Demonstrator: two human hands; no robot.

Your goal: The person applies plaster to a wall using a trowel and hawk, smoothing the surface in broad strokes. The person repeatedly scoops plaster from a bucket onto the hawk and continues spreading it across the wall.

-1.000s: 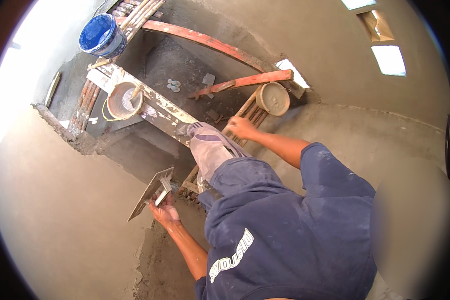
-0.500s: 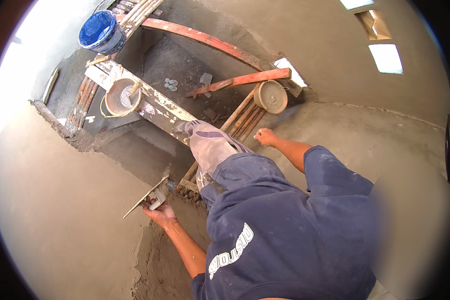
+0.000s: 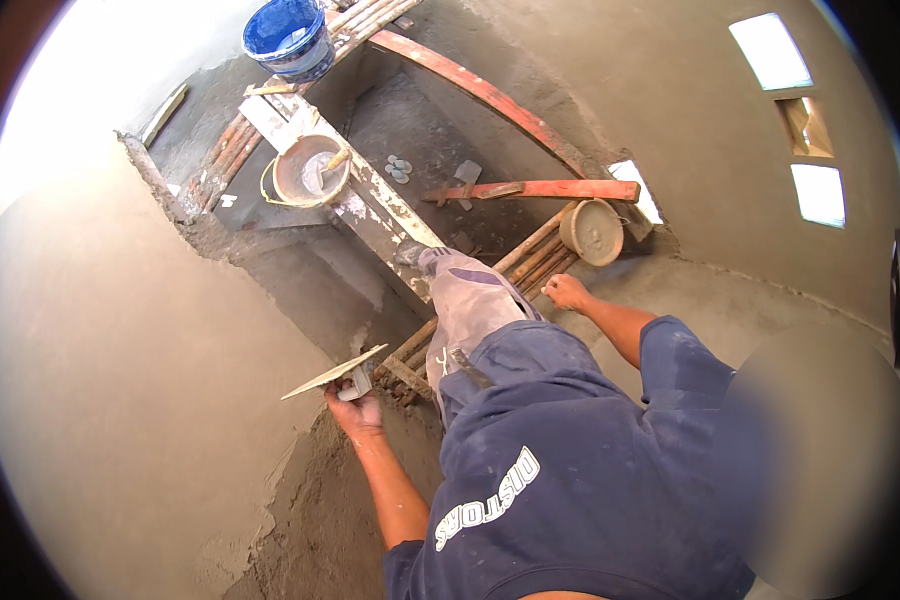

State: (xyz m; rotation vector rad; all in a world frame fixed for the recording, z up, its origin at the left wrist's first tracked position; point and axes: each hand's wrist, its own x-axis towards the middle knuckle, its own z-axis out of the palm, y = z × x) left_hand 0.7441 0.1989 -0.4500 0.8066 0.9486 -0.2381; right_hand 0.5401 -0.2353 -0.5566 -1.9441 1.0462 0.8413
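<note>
My left hand [image 3: 358, 415] is wrapped around the pale handle of a plastering float [image 3: 336, 373]. The float's flat blade is turned upward and stands a little off the wall beside it. Smooth grey plaster [image 3: 150, 370] covers most of that left wall, and a rougher strip [image 3: 315, 510] lies close to my left forearm. My right hand [image 3: 567, 292] is in a loose fist with no tool visible in it. It hovers near a round tub of wet mortar [image 3: 598, 232], apart from it.
I stand on a raised, paint-spattered plank [image 3: 375, 215] with bamboo poles [image 3: 535, 250] beside it. A mortar-stained bucket [image 3: 310, 172] with a tool inside and a blue bucket [image 3: 290, 42] stand farther along. Red beams [image 3: 530, 190] cross over the lower floor, where slippers [image 3: 398, 168] lie.
The view has shifted, so most of the scene sits farther right and lower. The float in my left hand has tilted flatter, showing more of its blade. My right hand remains near the mortar tub.
</note>
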